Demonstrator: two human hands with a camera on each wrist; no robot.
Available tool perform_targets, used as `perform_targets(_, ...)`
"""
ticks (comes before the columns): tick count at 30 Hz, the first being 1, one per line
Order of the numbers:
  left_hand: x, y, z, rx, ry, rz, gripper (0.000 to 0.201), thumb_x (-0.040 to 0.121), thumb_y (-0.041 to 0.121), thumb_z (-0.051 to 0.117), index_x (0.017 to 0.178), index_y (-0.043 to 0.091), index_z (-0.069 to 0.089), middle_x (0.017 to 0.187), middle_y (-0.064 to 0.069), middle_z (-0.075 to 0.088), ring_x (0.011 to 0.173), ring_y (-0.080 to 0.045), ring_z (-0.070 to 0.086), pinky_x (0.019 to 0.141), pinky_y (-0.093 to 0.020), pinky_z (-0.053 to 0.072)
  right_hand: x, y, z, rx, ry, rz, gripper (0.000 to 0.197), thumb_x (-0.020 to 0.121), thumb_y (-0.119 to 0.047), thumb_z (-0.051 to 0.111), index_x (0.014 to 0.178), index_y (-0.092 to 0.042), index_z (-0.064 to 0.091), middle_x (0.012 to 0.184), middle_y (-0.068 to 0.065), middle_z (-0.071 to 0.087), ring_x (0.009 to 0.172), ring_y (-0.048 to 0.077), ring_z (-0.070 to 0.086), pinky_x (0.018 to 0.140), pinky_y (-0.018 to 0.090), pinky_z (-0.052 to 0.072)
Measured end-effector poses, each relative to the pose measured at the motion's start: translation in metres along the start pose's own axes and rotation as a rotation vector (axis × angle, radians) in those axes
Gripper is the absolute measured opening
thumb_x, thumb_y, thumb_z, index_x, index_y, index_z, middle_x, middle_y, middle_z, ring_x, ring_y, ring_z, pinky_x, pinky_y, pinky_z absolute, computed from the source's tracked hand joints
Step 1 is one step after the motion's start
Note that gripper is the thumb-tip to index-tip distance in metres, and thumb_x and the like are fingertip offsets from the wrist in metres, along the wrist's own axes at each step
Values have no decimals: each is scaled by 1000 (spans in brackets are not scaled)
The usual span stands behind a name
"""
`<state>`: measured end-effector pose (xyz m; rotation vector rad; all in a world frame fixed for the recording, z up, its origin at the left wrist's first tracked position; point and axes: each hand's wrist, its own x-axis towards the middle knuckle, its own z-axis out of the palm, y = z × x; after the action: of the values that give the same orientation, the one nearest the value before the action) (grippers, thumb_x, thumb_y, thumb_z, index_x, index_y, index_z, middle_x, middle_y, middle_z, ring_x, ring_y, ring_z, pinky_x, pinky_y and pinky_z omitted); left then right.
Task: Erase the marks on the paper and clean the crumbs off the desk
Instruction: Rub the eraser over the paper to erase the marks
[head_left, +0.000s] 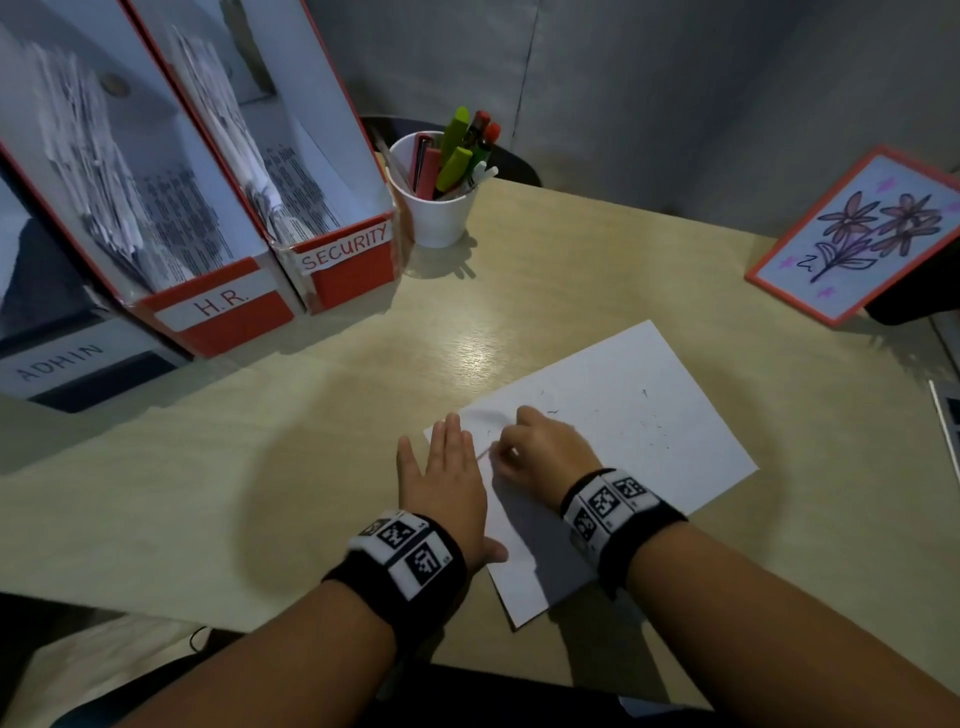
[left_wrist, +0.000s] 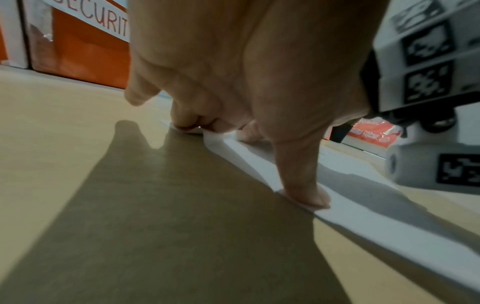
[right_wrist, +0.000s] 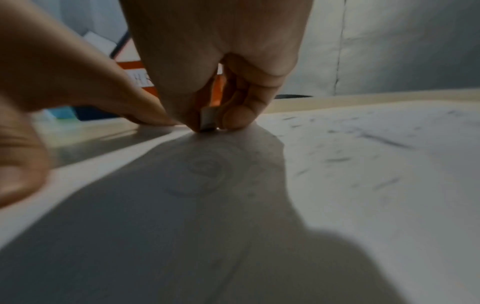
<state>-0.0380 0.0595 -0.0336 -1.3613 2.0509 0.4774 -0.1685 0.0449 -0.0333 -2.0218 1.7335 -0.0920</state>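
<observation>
Two hands: both work on the paper (head_left: 623, 415), which lies flat on the desk (head_left: 260, 467) in front of you.
Left hand (head_left: 441, 483): flat, fingers straight, it presses the paper's left edge; the thumb also presses the edge in the left wrist view.
Right hand (head_left: 545, 452): its fingers pinch a small eraser (right_wrist: 207, 119), whose tip touches the paper near the left edge.
Marks: a faint spiral (right_wrist: 205, 170) is in front of the eraser, not fully gone.
Crumbs (head_left: 660, 431): dark bits lie over the right half of the paper.
Risk 1: if you lift the left hand, I think the sheet will slide or wrinkle under the eraser.
Risk 2: hard rubbing so near the edge may tear or fold it.
Risk 3: a fast sweep may throw crumbs toward the cup (head_left: 436, 213) and boxes (head_left: 343, 260).
</observation>
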Motion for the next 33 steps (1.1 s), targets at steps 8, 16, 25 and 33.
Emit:
perform_targets(8,7,-3,3,92,-9,-23,142,64,89,47,135,-4,-34,148,-25,-37,140,-38,-30,99,-72,-19,-12,24,-13,178,193,226,17,84,-23,63,80,-8,69,79,2,51,68,20,53,62,26,40)
perform_targets(16,11,-1,4,96,-34,-39,145,62,90,48,136,-4,-35,146,-25,-40,138,-40,-33,98,-72,-21,8,20,-10,-23,49,105,26,89,-25,53,75,-7,66,81,7,49,66,28,54,60,30,41)
perform_targets(25,10,-3,6,66,-40,-28,143,63,88,49,133,-1,-38,145,-22,-43,137,-37,-35,100,-70,-21,-1,13,-10,-9,-15,117,27,90,-27,52,78,-8,67,81,8,48,67,28,53,60,28,37)
perform_targets(33,9,-6,7,21,-34,-9,143,63,88,51,130,0,-40,144,-21,-44,136,-37,-37,97,-70,-23,-21,-12,-4,-17,-135,-5,23,89,-21,53,85,-4,68,86,13,55,73,33,59,62,30,36)
